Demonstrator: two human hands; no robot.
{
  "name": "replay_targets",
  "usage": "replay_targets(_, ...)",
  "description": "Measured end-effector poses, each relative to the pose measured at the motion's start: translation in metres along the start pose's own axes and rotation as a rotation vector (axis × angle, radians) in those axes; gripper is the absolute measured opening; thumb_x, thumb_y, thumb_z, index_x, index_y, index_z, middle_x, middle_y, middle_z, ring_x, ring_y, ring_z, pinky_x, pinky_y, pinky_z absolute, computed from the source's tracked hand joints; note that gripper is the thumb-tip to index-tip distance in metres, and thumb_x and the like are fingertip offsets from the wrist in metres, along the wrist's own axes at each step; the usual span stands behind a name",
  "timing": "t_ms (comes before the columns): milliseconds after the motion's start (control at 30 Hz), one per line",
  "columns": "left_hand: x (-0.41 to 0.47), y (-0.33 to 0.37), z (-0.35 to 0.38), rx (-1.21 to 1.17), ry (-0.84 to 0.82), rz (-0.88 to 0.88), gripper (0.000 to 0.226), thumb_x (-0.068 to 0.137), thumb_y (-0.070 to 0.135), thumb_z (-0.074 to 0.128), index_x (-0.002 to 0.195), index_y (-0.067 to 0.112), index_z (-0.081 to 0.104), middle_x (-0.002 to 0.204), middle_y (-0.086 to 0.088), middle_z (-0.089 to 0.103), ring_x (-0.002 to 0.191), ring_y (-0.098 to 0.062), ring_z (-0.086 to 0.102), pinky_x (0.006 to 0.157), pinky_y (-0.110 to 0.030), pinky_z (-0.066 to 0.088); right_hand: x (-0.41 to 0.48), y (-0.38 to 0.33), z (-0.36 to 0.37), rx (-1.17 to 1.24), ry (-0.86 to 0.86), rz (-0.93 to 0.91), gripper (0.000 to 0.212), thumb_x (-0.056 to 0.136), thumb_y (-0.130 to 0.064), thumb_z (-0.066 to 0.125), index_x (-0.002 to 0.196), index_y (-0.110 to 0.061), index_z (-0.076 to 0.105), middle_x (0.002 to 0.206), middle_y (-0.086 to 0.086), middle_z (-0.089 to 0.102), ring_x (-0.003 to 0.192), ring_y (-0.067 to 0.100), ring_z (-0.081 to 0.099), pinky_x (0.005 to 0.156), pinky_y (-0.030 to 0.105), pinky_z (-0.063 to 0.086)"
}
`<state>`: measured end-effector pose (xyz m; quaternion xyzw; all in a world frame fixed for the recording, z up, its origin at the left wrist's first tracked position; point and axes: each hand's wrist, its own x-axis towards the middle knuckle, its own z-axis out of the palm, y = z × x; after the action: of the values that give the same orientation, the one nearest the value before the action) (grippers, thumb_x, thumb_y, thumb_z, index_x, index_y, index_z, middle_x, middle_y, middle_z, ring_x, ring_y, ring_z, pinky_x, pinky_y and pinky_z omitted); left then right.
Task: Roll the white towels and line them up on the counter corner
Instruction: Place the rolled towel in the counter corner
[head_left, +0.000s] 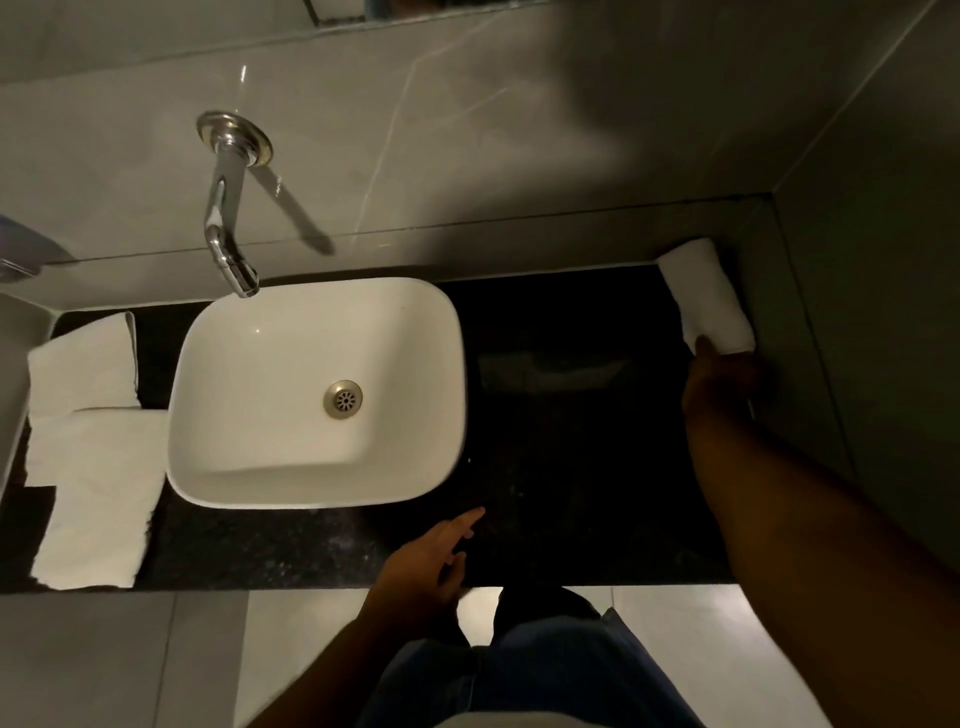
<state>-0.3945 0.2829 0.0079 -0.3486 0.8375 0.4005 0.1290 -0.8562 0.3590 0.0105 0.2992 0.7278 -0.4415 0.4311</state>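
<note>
Black granite counter (571, 415), dimly lit, ran beneath a grey tiled wall in the head camera's one view, with a white vessel basin (317, 395) standing on it under a wall-mounted chrome spout (228, 244).

At the counter's far right corner the person's right hand (719, 387) reached out at full arm's length, its fingers against the near end of a rolled white towel (706, 301). Whether they were closed round that end or merely pressing on it could not be told; the palm hid the contact. Beyond the fingers the roll lay tight along the side wall, its far end close to the back wall. Its long axis ran from the hand away towards the back wall, leaning slightly leftward. That position seemed deliberate: tucked into the corner, the roll was apparently meant to start the row, and the walls would keep it from unrolling.

The left hand (436, 561) hovered low over the counter's front edge, fingers loosely spread, forefinger extended, holding nothing.

Well away from both hands, on the far side of the basin, two unrolled white towels lay flat: one folded towel (83, 364) nearer the back wall, and a larger towel (98, 499) in front of it, the two overlapping. They appeared still to need rolling, leaving the task at an early stage.
</note>
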Motion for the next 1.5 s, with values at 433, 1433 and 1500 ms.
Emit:
replay_targets(433, -0.009, -0.011, 0.008, 0.024, -0.025, -0.020, 0.060, 0.098, 0.026, 0.058, 0.143, 0.060, 0.036, 0.119, 0.026, 0.060, 0.089, 0.001, 0.063, 0.084, -0.019, 0.055, -0.010, 0.033, 0.020, -0.117, 0.222, -0.429, 0.036, 0.100, -0.039, 0.058, 0.096, -0.005, 0.067, 0.092, 0.012, 0.062, 0.088, 0.031, 0.063, 0.093, 0.046, 0.056)
replay_targets(1433, -0.036, -0.020, -0.004, 0.182, -0.037, 0.042, 0.015, 0.096, 0.036, 0.065, 0.109, 0.032, 0.072, 0.112, 0.016, 0.066, 0.096, -0.002, 0.065, 0.083, -0.022, 0.055, 0.010, -0.056, 0.080, -0.654, -0.014, -0.851, 0.049, 0.102, -0.011, 0.055, 0.150, -0.006, 0.046, 0.156, 0.016, 0.044, 0.144, 0.033, 0.041, 0.119, 0.041, 0.032)
replay_targets(1500, -0.032, -0.017, -0.007, 0.250, -0.045, 0.052, 0.017, 0.096, 0.042, 0.062, 0.109, 0.034, 0.072, 0.110, 0.015, 0.066, 0.095, -0.003, 0.065, 0.081, -0.022, 0.054, 0.008, -0.049, 0.078, -0.635, -0.019, -0.870, 0.047, 0.102, -0.010, 0.054, 0.149, -0.006, 0.047, 0.154, 0.017, 0.046, 0.143, 0.034, 0.042, 0.119, 0.040, 0.033)
